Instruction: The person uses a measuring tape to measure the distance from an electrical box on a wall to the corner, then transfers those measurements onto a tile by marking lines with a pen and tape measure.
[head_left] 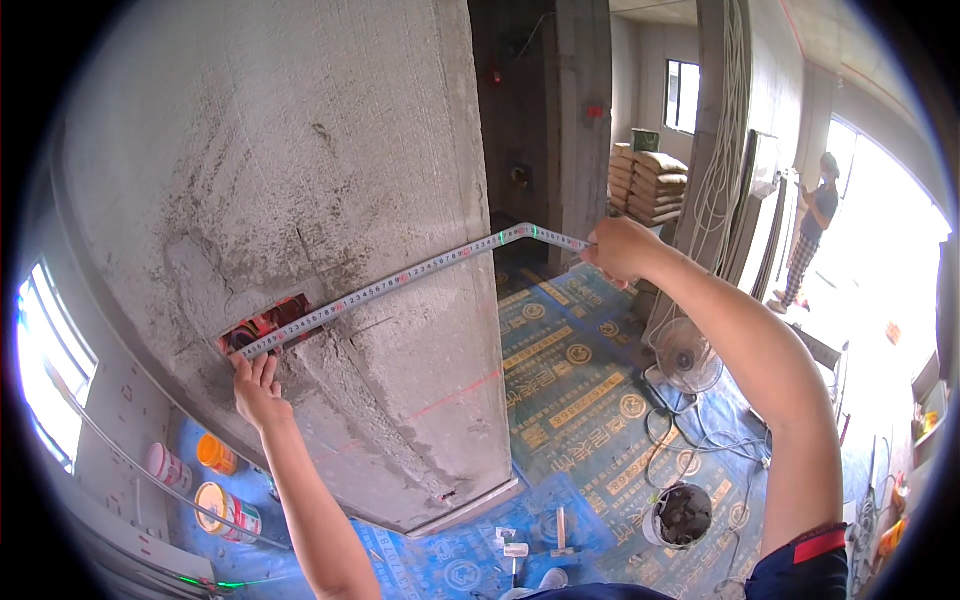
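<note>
My left hand (260, 390) pinches the near end of a silver, numbered measuring tape (400, 280) against a rough plastered wall (360, 140), at the lower left of a recessed red junction box (262, 323). The tape runs slanting up to the right and bends at the wall's corner. My right hand (620, 252) grips it beyond that corner, fingers curled round it. Small green light marks lie on the tape near the bend.
Buckets (217, 452) stand lower left; a mortar bucket (680, 515), fan (688, 355) and loose cables lie right. Mallets (515, 549) rest on blue floor sheeting (560, 350). Stacked sacks (655, 190) sit behind. A person (815, 210) stands by the bright opening.
</note>
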